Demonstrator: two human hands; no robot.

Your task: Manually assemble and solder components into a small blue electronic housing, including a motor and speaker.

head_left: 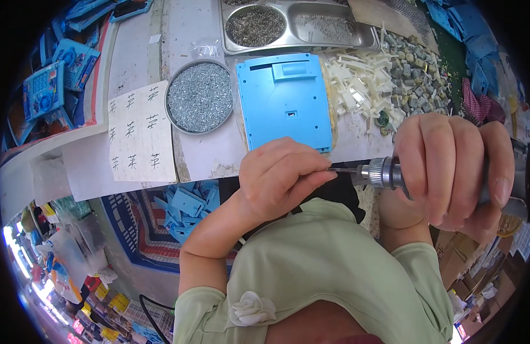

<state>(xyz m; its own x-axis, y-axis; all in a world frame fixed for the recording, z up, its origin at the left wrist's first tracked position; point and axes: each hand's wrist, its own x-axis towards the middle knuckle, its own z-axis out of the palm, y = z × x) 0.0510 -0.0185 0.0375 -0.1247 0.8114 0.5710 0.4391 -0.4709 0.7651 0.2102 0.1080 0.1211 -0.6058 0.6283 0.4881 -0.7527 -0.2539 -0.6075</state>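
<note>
My right hand (448,166) is wrapped round an electric screwdriver (382,173), held level with its bit pointing left. The fingertips of my left hand (283,176) are pinched together at the bit's tip; whatever small thing they hold is hidden. Just beyond my left hand lies a light blue plastic case (285,117), flat on the table, with small holes and a raised rectangular part near its far edge. My left knuckles overlap the near edge of the case. A round metal dish (199,97) full of small silver screws stands to the left of the case.
Beyond the case is a steel tray (365,39) with small metal parts in its compartments. White plastic pieces (357,80) and small grey motor-like parts (417,74) are heaped at right. A paper with writing (141,135) lies left. Blue cases (44,92) pile up far left; a blue basket (119,223) stands below.
</note>
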